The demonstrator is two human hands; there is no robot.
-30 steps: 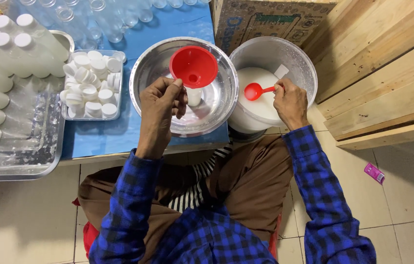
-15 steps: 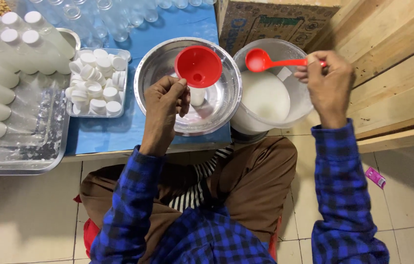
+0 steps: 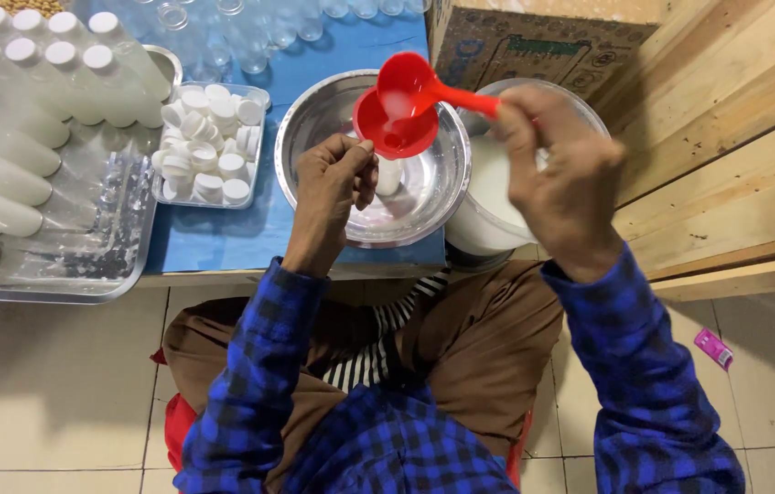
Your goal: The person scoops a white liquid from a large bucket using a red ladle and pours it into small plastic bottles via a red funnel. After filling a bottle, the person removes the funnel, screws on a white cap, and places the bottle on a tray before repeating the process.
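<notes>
The right hand (image 3: 559,178) grips a red ladle (image 3: 406,87), tipping milk into the red funnel (image 3: 395,128); beneath it the left hand (image 3: 337,183) clasps a small bottle (image 3: 389,176); filling looks underway, uncapped.

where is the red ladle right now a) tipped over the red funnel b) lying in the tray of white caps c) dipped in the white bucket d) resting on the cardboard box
a: the right hand holds the red ladle tilted above the red funnel, which the left hand steadies over the steel bowl; the white bucket sits apart to the side.
</notes>
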